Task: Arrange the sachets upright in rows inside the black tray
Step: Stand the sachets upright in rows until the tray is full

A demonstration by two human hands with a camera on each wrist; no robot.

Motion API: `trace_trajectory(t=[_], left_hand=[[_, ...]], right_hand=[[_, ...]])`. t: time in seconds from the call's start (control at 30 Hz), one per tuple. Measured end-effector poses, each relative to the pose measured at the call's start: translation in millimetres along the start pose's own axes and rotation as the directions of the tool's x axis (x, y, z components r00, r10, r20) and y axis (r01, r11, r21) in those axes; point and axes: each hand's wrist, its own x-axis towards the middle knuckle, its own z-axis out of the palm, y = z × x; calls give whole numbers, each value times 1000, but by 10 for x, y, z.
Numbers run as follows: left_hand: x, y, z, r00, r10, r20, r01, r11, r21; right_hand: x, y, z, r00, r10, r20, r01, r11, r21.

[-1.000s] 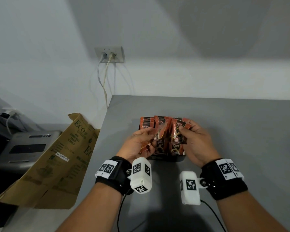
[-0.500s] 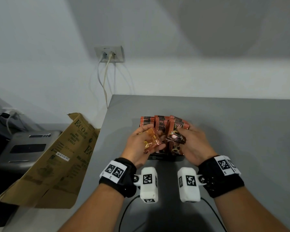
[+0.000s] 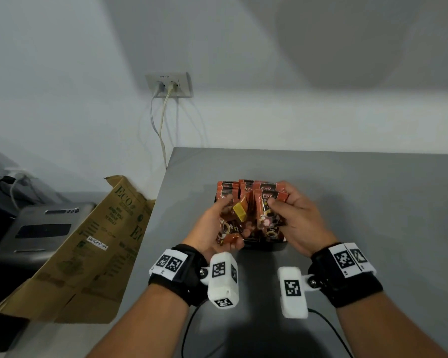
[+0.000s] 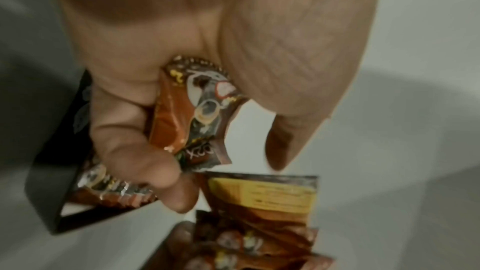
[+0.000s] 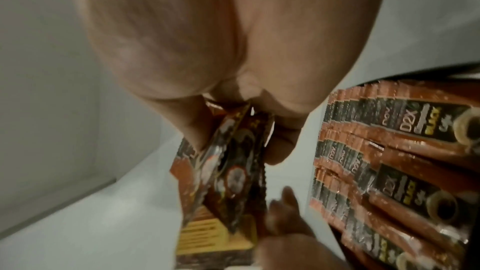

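- Now, against the two earlier views, the left hand (image 3: 219, 223) has drawn back toward the desk's (image 3: 373, 202) near edge and lifted clear of the rows; it was level with the right hand (image 3: 292, 220) a second ago.
- Left fingers (image 4: 135, 151) are curled round a sachet (image 4: 192, 114), which lies crumpled across the palm, tilted, not upright.
- Right hand: thumb and fingers pinch two or more sachets (image 5: 233, 171) held face to face, above the tray's (image 3: 264, 245) near right part; a sachet with a yellow back panel (image 3: 239, 210) shows between the two hands, and which hand holds it cannot be told.
- Rows (image 5: 389, 151) already stand upright and tightly packed in the tray, near the desk's left edge and short of its far edge; the tray's near wall is only partly visible.
- Judgement: the change suggests loose sachets are being sorted between the hands before insertion; the task appears well advanced, with the held sachets yet to be stood in a row.
- Cardboard (image 3: 88, 254) leans off the desk's left edge.
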Motion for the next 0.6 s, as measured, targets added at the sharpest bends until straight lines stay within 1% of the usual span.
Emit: trace_trajectory(t=[0.07,0.13,0.2,0.23,0.3,0.33,0.4,0.47,0.53,0.6], left_hand=[[-10,3,-6,999,-11,36,12,1000,-27],[-4,13,-7,1000,19,17,-18,998,-60],[31,42,-23,996,80,-46,-84,994,-73],[48,58,-32,987,127,-99,-135,988,-72],[78,77,-46,943,271,-192,-282,959,-31],[82,76,-39,916,344,-207,-349,937,13],[79,49,24,879,437,-190,-422,900,113],[90,5,101,872,467,-146,-439,879,188],[81,-14,138,891,441,-110,-419,891,173],[55,1,113,924,368,-104,-365,930,51]], right_hand=[[1,17,4,1000,-1,6,2,998,-60],[2,43,18,1000,2,-12,-3,999,-33],[3,51,18,997,5,-74,1,997,81],[7,48,0,995,21,-100,-3,985,173],[10,21,-44,994,72,-83,-38,934,356],[13,9,-55,994,96,-54,-67,915,399],[37,34,-17,985,165,-44,-140,928,346],[80,106,62,975,204,-84,-180,956,233],[120,169,104,970,194,-147,-170,973,159],[139,160,89,963,178,-201,-152,978,141]])
